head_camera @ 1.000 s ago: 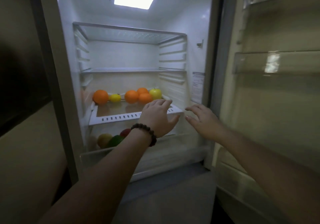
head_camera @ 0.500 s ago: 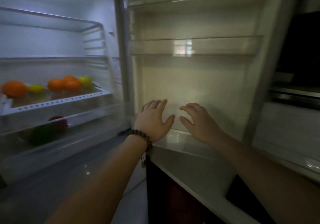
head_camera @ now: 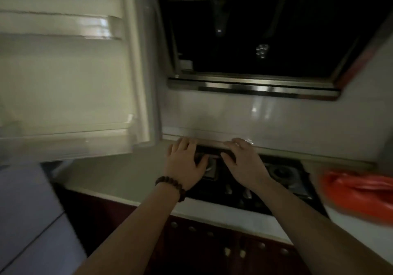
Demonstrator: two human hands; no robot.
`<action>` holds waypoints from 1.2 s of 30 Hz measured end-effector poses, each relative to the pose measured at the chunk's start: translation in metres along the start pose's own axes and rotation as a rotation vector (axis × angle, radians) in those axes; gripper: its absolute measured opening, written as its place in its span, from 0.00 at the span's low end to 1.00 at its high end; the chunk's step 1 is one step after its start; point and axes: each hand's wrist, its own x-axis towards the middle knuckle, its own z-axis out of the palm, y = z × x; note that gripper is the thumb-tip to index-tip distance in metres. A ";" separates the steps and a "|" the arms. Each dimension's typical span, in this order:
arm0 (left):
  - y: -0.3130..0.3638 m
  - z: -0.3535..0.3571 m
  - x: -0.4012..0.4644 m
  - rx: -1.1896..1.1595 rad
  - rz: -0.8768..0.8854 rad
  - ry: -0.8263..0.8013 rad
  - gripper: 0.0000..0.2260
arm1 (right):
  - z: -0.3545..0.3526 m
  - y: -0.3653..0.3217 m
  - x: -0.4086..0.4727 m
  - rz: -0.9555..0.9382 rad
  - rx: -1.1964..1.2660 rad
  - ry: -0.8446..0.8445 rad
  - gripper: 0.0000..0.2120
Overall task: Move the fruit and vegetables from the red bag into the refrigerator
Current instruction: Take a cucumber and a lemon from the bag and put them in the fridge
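Note:
The red bag (head_camera: 359, 192) lies crumpled on the counter at the far right, blurred by motion. My left hand (head_camera: 185, 164), with a bead bracelet at the wrist, and my right hand (head_camera: 244, 164) are stretched out side by side above the black hob, fingers apart and holding nothing. Both are well to the left of the bag. The open refrigerator door (head_camera: 63, 79) with its clear shelves fills the left. The refrigerator's inside and the fruit in it are out of view.
A black gas hob (head_camera: 282, 179) is set into the pale counter (head_camera: 119, 175). A dark steel-trimmed extractor hood (head_camera: 255, 41) hangs above it. Dark red cabinet fronts (head_camera: 212, 247) run below the counter edge.
The view has swung right, from the refrigerator's inside past its door to the hob and counter. Both empty hands moved with it. The red bag has come into view at the right.

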 end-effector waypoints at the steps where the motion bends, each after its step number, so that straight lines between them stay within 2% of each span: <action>1: 0.022 0.012 -0.001 -0.025 0.024 -0.022 0.29 | -0.011 0.022 -0.016 0.052 -0.026 0.006 0.22; 10: 0.184 0.103 -0.023 -0.181 0.307 -0.230 0.29 | -0.089 0.158 -0.152 0.424 -0.179 0.082 0.21; 18: 0.293 0.176 -0.017 -0.268 0.465 -0.347 0.30 | -0.120 0.245 -0.215 0.663 -0.268 0.076 0.23; 25: 0.370 0.250 0.026 -0.317 0.527 -0.381 0.29 | -0.131 0.342 -0.212 0.759 -0.300 0.059 0.24; 33: 0.442 0.342 0.116 -0.291 0.471 -0.340 0.33 | -0.147 0.486 -0.145 0.779 -0.308 -0.037 0.23; 36: 0.464 0.373 0.144 -0.268 0.434 -0.382 0.33 | -0.149 0.530 -0.127 0.804 -0.300 -0.068 0.23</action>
